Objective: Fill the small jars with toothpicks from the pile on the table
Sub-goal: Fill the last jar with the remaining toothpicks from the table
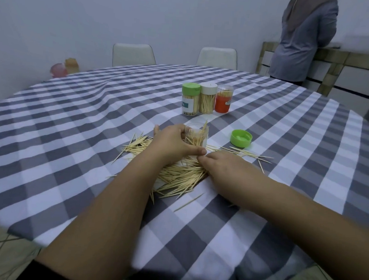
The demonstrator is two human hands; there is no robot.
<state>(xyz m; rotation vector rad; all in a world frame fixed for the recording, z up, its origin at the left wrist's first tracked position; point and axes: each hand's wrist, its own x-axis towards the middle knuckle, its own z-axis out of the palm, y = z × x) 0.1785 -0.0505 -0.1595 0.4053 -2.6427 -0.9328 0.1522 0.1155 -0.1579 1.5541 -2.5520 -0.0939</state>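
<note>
A clear open jar (pixel 197 134) stands upright on the checked tablecloth, partly filled with toothpicks that stick out of its mouth. My left hand (pixel 173 142) grips it from the left, fingers curled round its side. The toothpick pile (pixel 181 177) spreads in front of the jar, between my wrists. My right hand (pixel 222 168) lies on the pile's right edge, palm down, its fingertips on the toothpicks just below the jar; whether it pinches any is hidden. Loose toothpicks (pixel 248 153) trail off to the right.
A green lid (pixel 241 138) lies right of the open jar. Three capped jars stand behind: green-lidded (pixel 190 99), white-lidded (pixel 208 98), orange (pixel 224 98). Two white chairs (pixel 133 54) are at the far side. A person (pixel 304 39) stands at a counter, back right.
</note>
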